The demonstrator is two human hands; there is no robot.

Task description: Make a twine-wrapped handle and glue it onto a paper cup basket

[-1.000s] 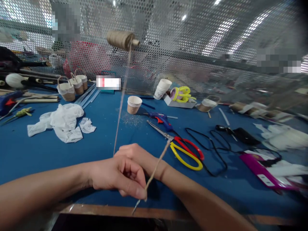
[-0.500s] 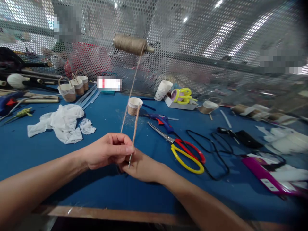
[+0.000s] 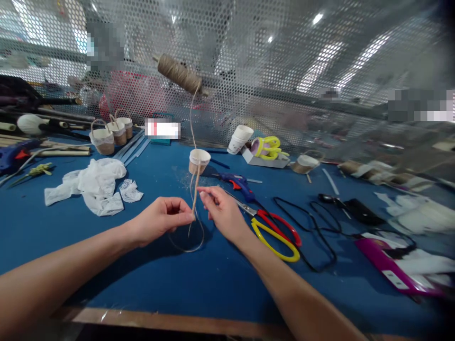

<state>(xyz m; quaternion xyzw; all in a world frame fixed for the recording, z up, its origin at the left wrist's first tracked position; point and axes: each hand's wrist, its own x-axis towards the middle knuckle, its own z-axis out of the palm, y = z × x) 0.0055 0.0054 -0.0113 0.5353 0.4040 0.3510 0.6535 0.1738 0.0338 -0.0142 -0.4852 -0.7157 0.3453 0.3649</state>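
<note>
Worktop (image 3: 149,279): bare blue room between hands and near edge. Scissors (image 3: 273,227) just right of right hand (image 3: 222,213), paper cup (image 3: 198,161) behind. Spool (image 3: 177,73) hangs on mesh above. Left hand (image 3: 161,222) pinches twine (image 3: 191,128); slack loop lies below. Right hand loosely spread, fingertips beside strand. Twine likely light, limp, rough: pinch near end.

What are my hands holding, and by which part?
Left hand pinches the twine just above its slack loop; whether the right hand grips it cannot be told.
</note>
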